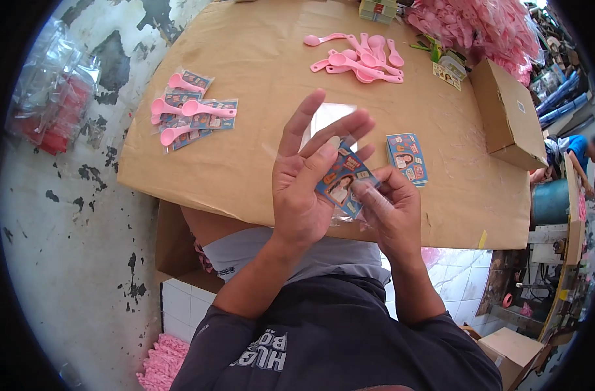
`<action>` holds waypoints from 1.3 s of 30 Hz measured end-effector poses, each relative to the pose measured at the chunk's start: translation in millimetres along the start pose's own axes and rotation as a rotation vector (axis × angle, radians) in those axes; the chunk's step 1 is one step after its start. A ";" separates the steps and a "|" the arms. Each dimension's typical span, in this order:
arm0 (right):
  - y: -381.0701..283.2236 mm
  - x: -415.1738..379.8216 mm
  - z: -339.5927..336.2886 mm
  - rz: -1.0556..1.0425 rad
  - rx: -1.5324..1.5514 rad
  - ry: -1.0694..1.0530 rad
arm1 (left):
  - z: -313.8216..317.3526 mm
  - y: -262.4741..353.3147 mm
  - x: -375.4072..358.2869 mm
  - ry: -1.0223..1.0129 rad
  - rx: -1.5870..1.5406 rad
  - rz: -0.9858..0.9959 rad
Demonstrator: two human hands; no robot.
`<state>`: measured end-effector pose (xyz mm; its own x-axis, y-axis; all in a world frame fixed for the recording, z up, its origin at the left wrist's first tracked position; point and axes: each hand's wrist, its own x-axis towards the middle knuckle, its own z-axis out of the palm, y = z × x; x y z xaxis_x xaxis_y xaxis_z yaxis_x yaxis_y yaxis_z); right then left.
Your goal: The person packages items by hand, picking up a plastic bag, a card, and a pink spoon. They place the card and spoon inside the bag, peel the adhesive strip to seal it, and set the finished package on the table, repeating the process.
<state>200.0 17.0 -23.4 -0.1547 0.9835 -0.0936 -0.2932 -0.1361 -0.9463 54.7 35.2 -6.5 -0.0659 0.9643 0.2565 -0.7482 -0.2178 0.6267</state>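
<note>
A blue printed card (347, 184) with a portrait on it is held tilted between my hands above the near part of the table. Clear plastic film (342, 217) shows around the card, apparently a small bag. My left hand (302, 179) grips the bag at the card's upper left corner with the thumb, its other fingers stretched out behind. At the card's lower right, my right hand (398, 207) pinches the card, with shiny film over the thumb. Just right of my hands lies a stack of the same cards (407, 159).
Pink scoops (366, 60) lie piled at the table's far middle. Bagged cards with scoops on top (192, 111) lie on the left. A cardboard box (508, 114) and a heap of bagged pink scoops (477, 29) stand at right. Another person (576, 153) is at far right.
</note>
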 end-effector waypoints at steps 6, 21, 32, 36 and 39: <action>2.1 -1.8 8.5 -0.041 -0.015 0.008 | -9.1 -7.1 -2.4 -0.096 -0.242 -0.086; 5.8 -4.0 16.1 -0.030 0.095 -0.073 | 0.7 4.4 -15.1 -0.007 -0.176 -0.049; 10.9 -5.5 22.1 -0.287 0.059 0.102 | 5.9 -2.4 -19.1 -0.025 -0.035 -0.120; -2.0 -14.3 10.4 -0.608 -0.566 0.125 | -7.8 2.3 -15.3 0.008 0.012 -0.112; -7.6 -15.5 -3.3 -0.809 -0.755 -0.046 | -20.2 12.1 -10.7 0.198 -0.071 -0.157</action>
<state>207.7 3.2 -15.8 -0.2168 0.7416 0.6348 0.3247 0.6680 -0.6696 33.0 25.2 -16.6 -0.0677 0.9977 0.0068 -0.8033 -0.0585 0.5927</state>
